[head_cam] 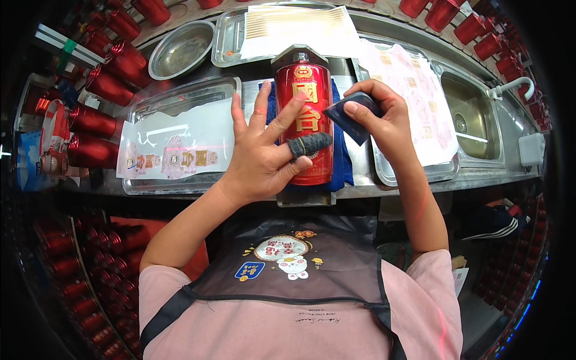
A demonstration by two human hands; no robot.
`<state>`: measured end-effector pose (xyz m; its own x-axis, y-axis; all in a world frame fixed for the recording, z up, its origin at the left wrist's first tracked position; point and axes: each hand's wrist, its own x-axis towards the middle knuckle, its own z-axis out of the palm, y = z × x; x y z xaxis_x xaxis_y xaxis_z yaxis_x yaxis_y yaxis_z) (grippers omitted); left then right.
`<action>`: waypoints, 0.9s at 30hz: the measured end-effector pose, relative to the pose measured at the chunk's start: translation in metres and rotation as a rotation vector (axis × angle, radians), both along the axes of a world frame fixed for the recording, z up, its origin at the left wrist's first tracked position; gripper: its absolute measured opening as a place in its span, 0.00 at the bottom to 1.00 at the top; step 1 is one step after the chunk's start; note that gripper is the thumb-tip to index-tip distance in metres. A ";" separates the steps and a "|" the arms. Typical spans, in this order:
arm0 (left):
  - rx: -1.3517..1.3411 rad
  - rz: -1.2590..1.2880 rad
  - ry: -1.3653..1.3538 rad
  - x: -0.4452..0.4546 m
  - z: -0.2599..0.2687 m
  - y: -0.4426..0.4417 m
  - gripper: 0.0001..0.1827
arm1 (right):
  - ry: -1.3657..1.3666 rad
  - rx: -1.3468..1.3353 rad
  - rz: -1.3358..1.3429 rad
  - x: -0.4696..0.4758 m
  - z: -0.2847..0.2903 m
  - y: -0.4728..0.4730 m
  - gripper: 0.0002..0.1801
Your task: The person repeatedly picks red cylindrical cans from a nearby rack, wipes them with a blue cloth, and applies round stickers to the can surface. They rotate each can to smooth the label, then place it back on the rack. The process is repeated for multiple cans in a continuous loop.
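Observation:
A glossy red bottle (310,166) with gold lettering lies on its back, its neck pointing away from me against an angled metal rest (294,50). Under it is a blue cloth (344,153). My left hand (263,150) spreads its fingers across the bottle's left side and front, seeming to rest there without gripping. A grey fabric wrap (310,145), held by a rubber band, covers its index finger. Between thumb and fingers, my right hand (382,112) pinches a flat dark blue scraper (353,114), just right of the bottle's upper lettering.
Left of the bottle, a steel tray (180,92) holds a decal sheet (189,135). Another tray (387,173) at right carries printed sheets (414,103). A metal bowl (182,49) and striped paper (292,31) are behind. Red bottles (92,150) line the left; a sink (468,121) is right.

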<state>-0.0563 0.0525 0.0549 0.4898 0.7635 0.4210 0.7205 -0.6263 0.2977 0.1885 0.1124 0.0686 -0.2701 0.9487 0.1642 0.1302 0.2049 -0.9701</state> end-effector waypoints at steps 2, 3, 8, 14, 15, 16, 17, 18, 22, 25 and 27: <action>-0.012 0.024 -0.064 -0.003 -0.003 0.006 0.19 | 0.025 0.005 -0.010 -0.002 -0.002 0.003 0.12; -0.017 0.042 -0.097 -0.005 -0.004 0.010 0.19 | 0.032 0.018 -0.024 -0.002 -0.002 0.003 0.12; -0.052 0.084 -0.176 -0.010 -0.010 0.028 0.21 | 0.025 0.053 -0.073 -0.006 0.003 0.001 0.11; -0.064 0.097 -0.254 -0.007 -0.019 0.026 0.22 | 0.004 0.118 -0.098 -0.015 0.005 0.002 0.11; -0.073 0.093 -0.252 -0.008 -0.019 0.023 0.22 | -0.002 0.136 -0.092 -0.017 0.006 0.003 0.11; -0.082 0.089 -0.250 -0.009 -0.020 0.019 0.22 | -0.005 0.154 -0.090 -0.019 0.006 0.002 0.11; -0.090 0.085 -0.248 -0.010 -0.020 0.015 0.22 | -0.009 0.172 -0.088 -0.020 0.007 0.002 0.11; -0.080 0.078 -0.242 -0.009 -0.019 0.010 0.21 | -0.008 0.190 -0.084 -0.022 0.008 0.001 0.11; -0.079 0.044 -0.206 -0.012 -0.025 -0.004 0.19 | -0.002 0.229 -0.089 -0.028 0.011 0.002 0.11; -0.077 0.029 -0.191 -0.012 -0.023 -0.004 0.19 | -0.015 0.247 -0.108 -0.032 0.012 0.002 0.10; -0.060 0.042 -0.199 -0.013 -0.021 0.003 0.19 | -0.044 0.274 -0.125 -0.031 0.012 0.000 0.10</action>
